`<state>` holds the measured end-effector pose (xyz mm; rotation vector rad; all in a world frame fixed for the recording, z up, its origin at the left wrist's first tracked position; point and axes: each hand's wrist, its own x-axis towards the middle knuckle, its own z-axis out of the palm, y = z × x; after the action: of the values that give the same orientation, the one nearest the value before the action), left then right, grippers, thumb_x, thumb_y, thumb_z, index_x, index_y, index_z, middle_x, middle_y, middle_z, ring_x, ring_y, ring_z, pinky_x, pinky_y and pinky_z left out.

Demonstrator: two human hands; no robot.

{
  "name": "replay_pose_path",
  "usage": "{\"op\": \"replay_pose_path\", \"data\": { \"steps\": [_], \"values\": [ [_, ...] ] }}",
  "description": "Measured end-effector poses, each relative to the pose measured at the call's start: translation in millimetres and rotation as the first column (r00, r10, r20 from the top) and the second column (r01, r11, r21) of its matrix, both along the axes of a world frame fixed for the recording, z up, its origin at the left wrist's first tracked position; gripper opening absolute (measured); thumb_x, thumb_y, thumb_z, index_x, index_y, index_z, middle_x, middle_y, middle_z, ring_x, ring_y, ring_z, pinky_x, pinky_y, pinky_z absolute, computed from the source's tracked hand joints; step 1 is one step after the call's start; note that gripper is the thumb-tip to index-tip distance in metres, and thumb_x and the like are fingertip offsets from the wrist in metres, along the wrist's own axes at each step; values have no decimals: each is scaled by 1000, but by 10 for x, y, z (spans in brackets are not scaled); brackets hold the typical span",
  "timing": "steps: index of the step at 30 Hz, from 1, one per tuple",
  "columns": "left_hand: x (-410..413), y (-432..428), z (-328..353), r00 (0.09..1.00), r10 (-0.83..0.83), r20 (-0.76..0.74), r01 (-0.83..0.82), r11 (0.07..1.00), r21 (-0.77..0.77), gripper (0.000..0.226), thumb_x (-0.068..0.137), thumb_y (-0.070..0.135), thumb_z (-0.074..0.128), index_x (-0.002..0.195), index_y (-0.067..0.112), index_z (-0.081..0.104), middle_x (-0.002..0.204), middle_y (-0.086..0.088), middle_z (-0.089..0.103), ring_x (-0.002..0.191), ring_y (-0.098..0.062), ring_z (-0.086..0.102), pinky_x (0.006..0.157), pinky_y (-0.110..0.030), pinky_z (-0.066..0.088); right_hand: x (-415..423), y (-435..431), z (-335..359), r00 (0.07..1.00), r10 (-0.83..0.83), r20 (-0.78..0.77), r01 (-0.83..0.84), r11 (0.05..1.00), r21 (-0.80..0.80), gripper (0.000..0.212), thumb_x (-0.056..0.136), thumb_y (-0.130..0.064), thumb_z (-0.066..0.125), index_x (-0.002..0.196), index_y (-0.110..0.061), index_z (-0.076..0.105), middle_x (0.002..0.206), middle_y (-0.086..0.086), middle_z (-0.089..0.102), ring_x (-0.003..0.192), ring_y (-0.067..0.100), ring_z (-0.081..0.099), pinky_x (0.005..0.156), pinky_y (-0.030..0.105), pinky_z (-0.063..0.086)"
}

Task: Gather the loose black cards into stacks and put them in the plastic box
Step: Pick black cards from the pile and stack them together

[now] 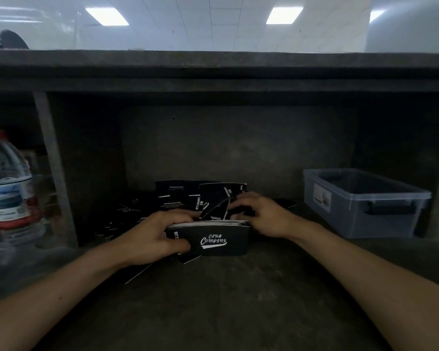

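While our left hand (150, 239) clasps the stack of black cards (213, 240) by its left end, thumb on the front face and fingers curled behind, the stack stands long edge down at the dark shelf (213, 305), in the middle of the recess and well apart from the plastic box (380, 219) on the right. We see matte black faces with rounded corners and a band of pale card edges along the top of the stack. White script on the front card reads "CLUB Camping", with a white swoosh beneath the second word; sideways white letters at the left end sit partly under our thumb, so we do not read them. Just behind the stack lie the loose cards (180, 196), a jumble of the same black pieces, some flat, some propped up, one tilted between our hands. On one we make out "CAMPING CLUB" printed sideways; the smaller white lines on others are too blurred to read. Our right hand (264, 216) reaches over the right end of the stack with bent fingers down among these loose cards; we cannot tell whether it pinches one or only touches them. The box is translucent grey, open on top, with a dark handle clip in front and a pale label (322, 196) on its left end whose print we cannot read.
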<state>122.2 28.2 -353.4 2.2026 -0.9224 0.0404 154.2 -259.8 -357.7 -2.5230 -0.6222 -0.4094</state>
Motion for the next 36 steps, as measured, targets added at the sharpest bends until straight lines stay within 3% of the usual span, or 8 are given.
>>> {"op": "replay_pose_path", "data": {
  "steps": [4,8,10,13,19,23,29,36],
  "values": [
    [-24,-53,20,999,-32,5,33,999,-11,28,81,2,76,99,23,74,145,16,47,134,2,45,111,-41,43,-32,51,15,998,7,-56,-8,1000,-17,46,90,-36,69,134,-30,56,147,4,43,138,18,40,115,29,32],
    [16,1,46,993,75,89,-84,991,102,30,82,18,78,101,41,71,154,17,31,148,-1,17,118,-36,32,-43,49,-13,989,48,-137,-80,967,-240,49,101,-13,53,145,-33,46,163,2,22,149,16,21,114,10,10],
    [-7,31,67,995,77,62,-82,993,90,31,83,19,77,101,43,70,140,25,43,132,16,34,105,-13,40,-25,28,30,991,-7,-135,-25,971,-239,43,102,-15,47,141,-33,53,157,-2,37,144,14,33,114,15,18],
    [-27,44,64,995,44,90,-55,990,126,23,86,18,75,102,34,70,112,21,64,108,6,59,92,-23,51,-9,-89,106,988,-127,-86,99,957,-274,35,100,-17,46,126,-28,66,133,-4,64,124,15,55,105,25,40],
    [-49,-57,-27,997,-47,62,47,999,5,31,86,11,74,113,26,71,128,20,62,124,8,52,97,-13,46,-39,-178,145,971,-237,1,237,971,-10,20,96,-33,54,109,-30,70,105,-2,71,94,11,63,80,26,47],
    [-37,-41,-18,982,-25,185,16,999,52,23,83,17,79,102,27,71,142,19,48,136,7,39,108,-22,41,-43,-127,115,937,-339,-86,317,927,-199,43,76,-66,69,104,-33,69,94,-11,62,89,10,57,77,25,45],
    [-108,-13,36,962,-35,271,0,992,126,22,80,22,77,97,32,68,96,13,66,86,-9,67,72,-32,56,-148,-211,257,881,-433,-193,382,889,-252,34,75,-39,77,105,-25,72,104,-2,69,92,13,63,84,29,54],
    [-127,-27,19,992,-42,115,35,997,63,24,86,13,74,101,31,66,97,11,74,90,-9,71,80,-37,58,-127,-478,415,812,-576,-94,566,817,-112,18,91,-16,61,100,-20,76,104,6,73,93,21,66,75,24,45]
  ]
}}
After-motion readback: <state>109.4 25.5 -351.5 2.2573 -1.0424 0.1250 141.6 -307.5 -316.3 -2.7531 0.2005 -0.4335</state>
